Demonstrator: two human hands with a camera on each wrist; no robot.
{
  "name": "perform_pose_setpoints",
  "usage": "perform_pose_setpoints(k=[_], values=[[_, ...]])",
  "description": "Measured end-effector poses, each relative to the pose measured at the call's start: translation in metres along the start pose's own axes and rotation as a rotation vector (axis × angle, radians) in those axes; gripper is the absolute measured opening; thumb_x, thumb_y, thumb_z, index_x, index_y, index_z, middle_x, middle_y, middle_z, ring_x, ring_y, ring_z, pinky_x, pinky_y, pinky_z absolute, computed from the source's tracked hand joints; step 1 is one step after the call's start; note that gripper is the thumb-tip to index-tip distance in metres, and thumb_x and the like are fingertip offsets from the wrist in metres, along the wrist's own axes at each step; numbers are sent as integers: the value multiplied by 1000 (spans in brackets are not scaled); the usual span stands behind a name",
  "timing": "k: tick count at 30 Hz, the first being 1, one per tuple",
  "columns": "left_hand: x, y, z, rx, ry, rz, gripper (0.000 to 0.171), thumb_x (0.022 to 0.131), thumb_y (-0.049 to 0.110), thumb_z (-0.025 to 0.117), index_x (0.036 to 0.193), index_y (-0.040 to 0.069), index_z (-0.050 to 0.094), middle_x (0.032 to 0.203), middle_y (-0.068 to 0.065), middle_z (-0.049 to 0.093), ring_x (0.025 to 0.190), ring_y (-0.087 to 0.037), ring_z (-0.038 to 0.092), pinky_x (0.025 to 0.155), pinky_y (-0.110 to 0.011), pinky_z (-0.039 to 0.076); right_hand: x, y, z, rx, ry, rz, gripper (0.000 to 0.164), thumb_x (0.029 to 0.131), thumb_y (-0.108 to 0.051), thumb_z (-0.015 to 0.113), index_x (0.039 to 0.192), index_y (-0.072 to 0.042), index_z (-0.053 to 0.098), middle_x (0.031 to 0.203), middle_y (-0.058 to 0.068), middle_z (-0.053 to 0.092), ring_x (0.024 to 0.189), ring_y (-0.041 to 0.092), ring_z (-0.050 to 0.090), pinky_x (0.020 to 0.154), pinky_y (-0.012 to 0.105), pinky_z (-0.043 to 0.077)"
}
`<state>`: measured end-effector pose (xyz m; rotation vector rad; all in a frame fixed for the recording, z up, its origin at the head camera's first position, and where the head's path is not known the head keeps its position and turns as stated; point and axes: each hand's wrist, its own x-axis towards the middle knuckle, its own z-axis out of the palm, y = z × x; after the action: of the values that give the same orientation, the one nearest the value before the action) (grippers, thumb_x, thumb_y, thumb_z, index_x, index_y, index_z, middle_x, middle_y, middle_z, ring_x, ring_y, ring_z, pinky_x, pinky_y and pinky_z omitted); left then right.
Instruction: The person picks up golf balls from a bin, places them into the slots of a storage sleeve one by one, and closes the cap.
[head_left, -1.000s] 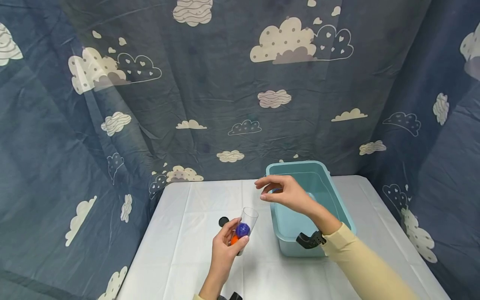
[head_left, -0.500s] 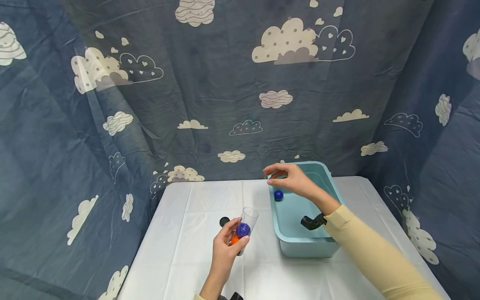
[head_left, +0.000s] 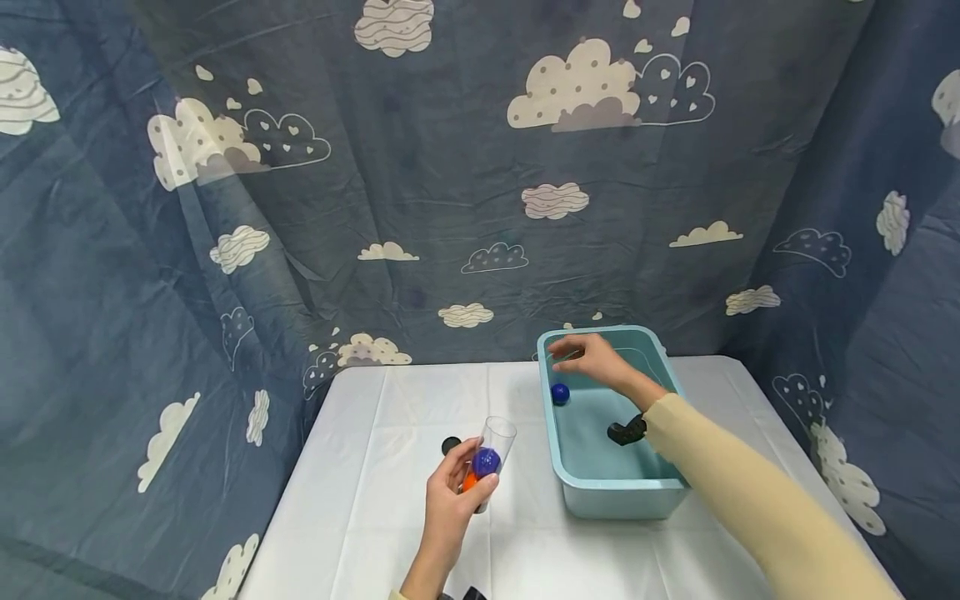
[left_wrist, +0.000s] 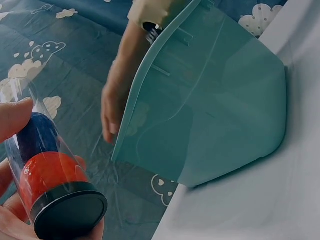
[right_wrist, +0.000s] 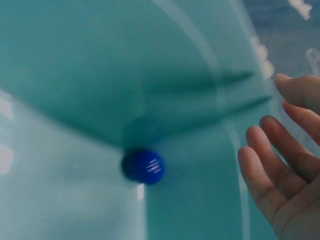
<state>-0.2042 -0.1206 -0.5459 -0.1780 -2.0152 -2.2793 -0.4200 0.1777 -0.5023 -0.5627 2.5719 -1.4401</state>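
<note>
My left hand [head_left: 450,496] grips a clear tube [head_left: 497,435] tilted above the white table. Inside it a blue ball [head_left: 486,462] sits over an orange ball [head_left: 469,482]. In the left wrist view, the tube's lower end has a black cap [left_wrist: 70,212]. Over the left side of a teal bin [head_left: 622,485] hovers my right hand [head_left: 588,357], fingers loosely bent and holding nothing. Another blue ball [head_left: 560,394] lies in the bin below that hand; in the right wrist view this loose ball [right_wrist: 148,166] rests in a corner, apart from the fingertips [right_wrist: 248,155].
A black round cap [head_left: 451,446] lies on the white table [head_left: 405,483], just beyond my left hand. The bin stands on the table's right half. Dark blue cloth [head_left: 420,167] with cloud prints hangs behind and at both sides.
My right hand has moved right, from beside the bin's left rim to over the bin. The blue ball in the bin has come fully into view. My left hand still holds the tube.
</note>
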Motion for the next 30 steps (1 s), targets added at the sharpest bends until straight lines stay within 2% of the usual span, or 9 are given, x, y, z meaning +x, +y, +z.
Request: perform_pose_setpoints(k=[5, 10, 13, 17, 20, 23, 27, 30], values=[[3, 1, -2, 1, -1, -3, 57, 81, 14, 84, 134, 16, 63, 131, -14, 62, 119, -27, 59, 96, -32, 51, 9, 28, 7, -61, -32, 88, 43, 90, -18, 77, 130, -5, 65, 124, 17, 66, 108, 30, 64, 85, 44, 56], [4, -1, -4, 11, 16, -19, 57, 81, 14, 84, 134, 13, 62, 132, -13, 62, 120, -27, 59, 98, -31, 49, 13, 49, 9, -65, -122, 210, 47, 92, -16, 75, 134, -1, 62, 127, 19, 65, 105, 29, 66, 83, 49, 56], [3, -3, -5, 11, 29, -25, 56, 81, 13, 84, 133, 12, 62, 132, -13, 62, 120, -26, 59, 98, -31, 49, 15, 57, 11, -75, -150, 256, 50, 91, -15, 75, 136, 0, 60, 123, 18, 67, 102, 31, 67, 84, 52, 56], [3, -4, -5, 3, 33, -23, 54, 82, 11, 83, 133, 11, 62, 133, -14, 61, 120, -26, 59, 98, -30, 49, 16, 64, 12, -113, -173, 310, 54, 90, -17, 76, 139, -2, 58, 101, 12, 70, 96, 34, 66, 84, 53, 55], [3, -4, -5, 5, 33, -16, 54, 83, 11, 83, 133, 11, 62, 133, -13, 62, 120, -26, 59, 98, -30, 49, 16, 70, 13, -114, -214, 365, 59, 90, -18, 76, 144, -5, 54, 90, 14, 68, 87, 34, 64, 83, 54, 54], [3, -5, -6, 8, 31, -21, 55, 82, 12, 83, 133, 12, 62, 134, -14, 61, 121, -26, 59, 98, -30, 49, 16, 74, 15, -118, -263, 408, 64, 91, -19, 75, 149, -8, 48, 91, 13, 67, 80, 30, 62, 81, 53, 53], [2, -9, -8, 5, 36, -43, 55, 82, 12, 83, 134, 11, 62, 135, -13, 61, 122, -26, 58, 99, -31, 49, 17, 77, 17, -118, -274, 430, 63, 91, -16, 76, 147, -9, 50, 97, 5, 68, 81, 27, 64, 80, 51, 53], [2, -11, -8, 2, 41, -58, 56, 82, 13, 83, 134, 12, 62, 134, -9, 62, 123, -25, 58, 99, -31, 49, 18, 77, 20, -119, -275, 440, 60, 88, -12, 77, 144, -10, 54, 96, 9, 69, 81, 28, 66, 79, 50, 54]])
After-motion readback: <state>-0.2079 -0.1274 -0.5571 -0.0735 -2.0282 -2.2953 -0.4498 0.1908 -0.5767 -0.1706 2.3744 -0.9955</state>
